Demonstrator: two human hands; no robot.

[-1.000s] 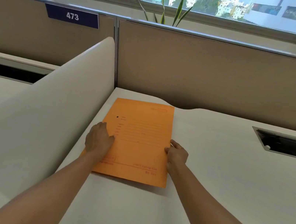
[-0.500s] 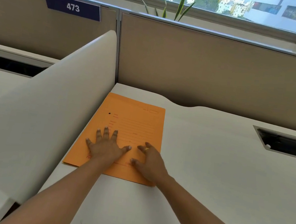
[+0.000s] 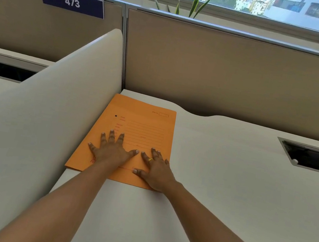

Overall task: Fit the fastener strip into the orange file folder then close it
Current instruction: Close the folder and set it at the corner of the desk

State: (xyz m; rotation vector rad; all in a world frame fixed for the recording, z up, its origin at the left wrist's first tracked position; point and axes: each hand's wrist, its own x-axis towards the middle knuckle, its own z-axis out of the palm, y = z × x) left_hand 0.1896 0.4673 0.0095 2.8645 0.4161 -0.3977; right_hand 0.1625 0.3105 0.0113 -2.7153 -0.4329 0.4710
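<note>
A: Orange card is what stands out in the head camera view. What is it?

B: An orange file folder (image 3: 142, 130), shut and lying flat on a white desk (image 3: 228, 184). It sits at the desk's far left corner, its left edge against a curved white divider (image 3: 51, 114) and its far edge close to a tan partition wall (image 3: 235, 74). Red printed lines and labels cover the front, too small to read, and a small dark hole (image 3: 115, 115) shows near the upper left of the cover.

A: Where are the hands?

B: Both rest palm down on the near half of the folder. The left hand (image 3: 113, 151) is spread wide, fingers fanned toward the far edge and thumb stretched to the right. The right hand (image 3: 156, 170) lies just beside it, also flat and open, fingers pointing up and left, with a gold ring (image 3: 150, 159) on one finger. The left thumb tip and the right index fingertip nearly meet. Neither hand grips anything.

A: And the fastener strip?

B: I cannot see it; the cover hides whatever is inside.

A: Anything else around?

B: A blue sign reading 473 (image 3: 71, 2) on the partition to the left, a dark rectangular slot (image 3: 315, 158) cut into the desk at the right, and leafy plants (image 3: 183, 1) before a window showing city buildings.
</note>
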